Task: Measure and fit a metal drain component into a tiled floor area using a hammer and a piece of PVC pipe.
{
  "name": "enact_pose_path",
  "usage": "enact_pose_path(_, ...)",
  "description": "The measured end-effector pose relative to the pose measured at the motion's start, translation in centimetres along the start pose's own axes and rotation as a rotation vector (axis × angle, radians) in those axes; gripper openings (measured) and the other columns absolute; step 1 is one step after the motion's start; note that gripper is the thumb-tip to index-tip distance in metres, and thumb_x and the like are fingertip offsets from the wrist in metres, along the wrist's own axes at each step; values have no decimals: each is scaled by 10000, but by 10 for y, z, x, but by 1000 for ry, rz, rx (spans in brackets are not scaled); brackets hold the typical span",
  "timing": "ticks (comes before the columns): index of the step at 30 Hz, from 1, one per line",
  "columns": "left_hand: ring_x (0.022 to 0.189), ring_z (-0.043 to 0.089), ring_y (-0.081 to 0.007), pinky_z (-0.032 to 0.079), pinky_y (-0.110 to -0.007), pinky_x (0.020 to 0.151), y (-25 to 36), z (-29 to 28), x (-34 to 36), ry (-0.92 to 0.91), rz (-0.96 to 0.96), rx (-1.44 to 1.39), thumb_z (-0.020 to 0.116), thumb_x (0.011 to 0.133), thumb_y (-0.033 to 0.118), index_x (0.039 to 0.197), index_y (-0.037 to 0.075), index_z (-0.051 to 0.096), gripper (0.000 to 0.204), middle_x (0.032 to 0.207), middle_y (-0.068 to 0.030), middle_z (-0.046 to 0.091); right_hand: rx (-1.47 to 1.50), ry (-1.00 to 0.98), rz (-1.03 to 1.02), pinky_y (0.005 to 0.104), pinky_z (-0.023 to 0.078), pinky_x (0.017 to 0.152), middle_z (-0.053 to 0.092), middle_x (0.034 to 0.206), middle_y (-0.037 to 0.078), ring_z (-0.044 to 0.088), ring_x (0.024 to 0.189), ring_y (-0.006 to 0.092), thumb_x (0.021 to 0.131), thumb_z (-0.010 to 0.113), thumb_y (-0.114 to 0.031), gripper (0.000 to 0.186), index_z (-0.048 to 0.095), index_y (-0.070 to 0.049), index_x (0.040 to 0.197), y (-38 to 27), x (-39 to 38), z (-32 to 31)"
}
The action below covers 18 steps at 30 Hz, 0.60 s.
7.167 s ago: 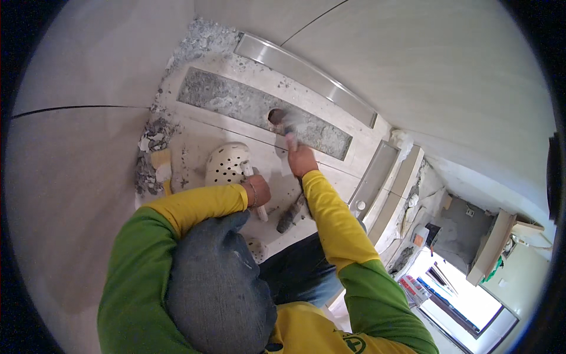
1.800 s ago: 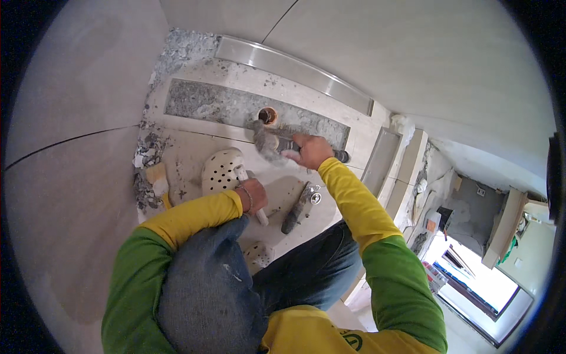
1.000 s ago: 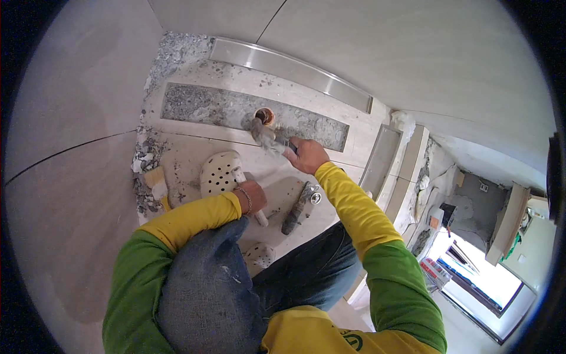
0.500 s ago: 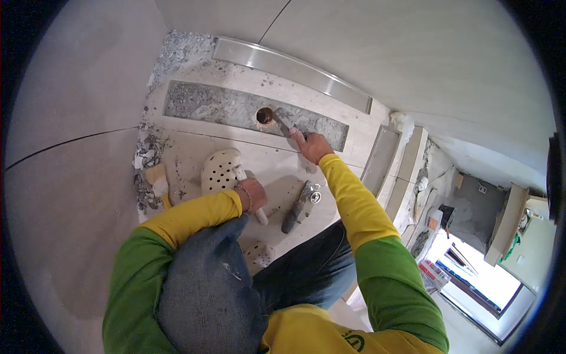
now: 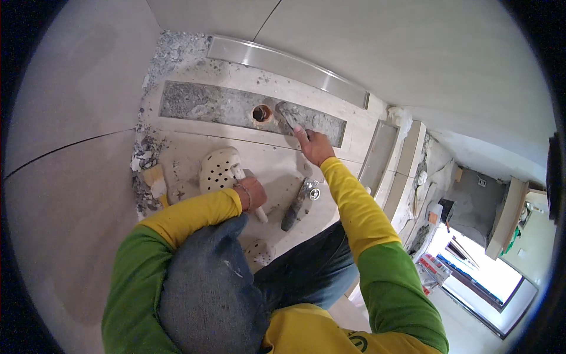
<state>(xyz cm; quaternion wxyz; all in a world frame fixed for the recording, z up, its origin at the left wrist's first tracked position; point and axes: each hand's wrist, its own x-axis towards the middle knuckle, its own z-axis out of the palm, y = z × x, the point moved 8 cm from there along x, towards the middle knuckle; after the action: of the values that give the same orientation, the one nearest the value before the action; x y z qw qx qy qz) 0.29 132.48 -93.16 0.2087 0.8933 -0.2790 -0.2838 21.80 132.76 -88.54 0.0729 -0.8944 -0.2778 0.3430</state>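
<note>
My right hand is closed round the handle of a narrow, flat-bladed trowel. Its grey blade rests in a shallow recess with a rough cement bed, just right of a round drain hole. My left hand grips a whitish, stick-like tool handle beside my perforated white clog; what kind of tool it is I cannot tell. Between my hands lies a dark, dusty elongated tool with a round metal part at its upper end.
A long metal channel lies along the far wall. To the left is a brush with pale bristles, beside cement rubble. At right a grey tray-like panel lies near a raised tiled edge. Crumbs litter the tiles.
The trowel blade has shifted slightly right, away from the drain hole, and more of the hole's rim shows. My left hand stays in place on the whitish handle.
</note>
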Motion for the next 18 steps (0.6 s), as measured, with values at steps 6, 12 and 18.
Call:
enact_pose_path(6, 871, 680, -263, 517, -403, 776, 4, -15, 2, 77, -27, -19, 652, 732, 208, 836, 140, 735, 150, 841, -85, 706, -32, -73, 18, 496, 448, 904, 615, 937, 360, 588, 989, 491, 882, 290, -728, 888, 654, 77, 970, 0, 4, 15)
enact_pose_path(12, 850, 652, -272, 499, -438, 794, 12, -30, 24, 299, 49, -76, 628, 737, 176, 794, 143, 700, 97, 764, -64, 671, 56, -17, 105, 486, 455, 880, 620, 938, 350, 594, 978, 480, 875, 330, -728, 872, 666, 76, 909, 30, -10, 0)
enact_pose_path(18, 857, 609, -333, 481, -457, 766, -24, -53, 42, 594, -21, -353, 604, 742, 121, 827, 68, 645, 108, 836, -147, 635, 212, 355, 294, 476, 464, 845, 637, 935, 310, 598, 941, 473, 879, 420, -686, 749, 666, 20, 926, 106, -82, -20)
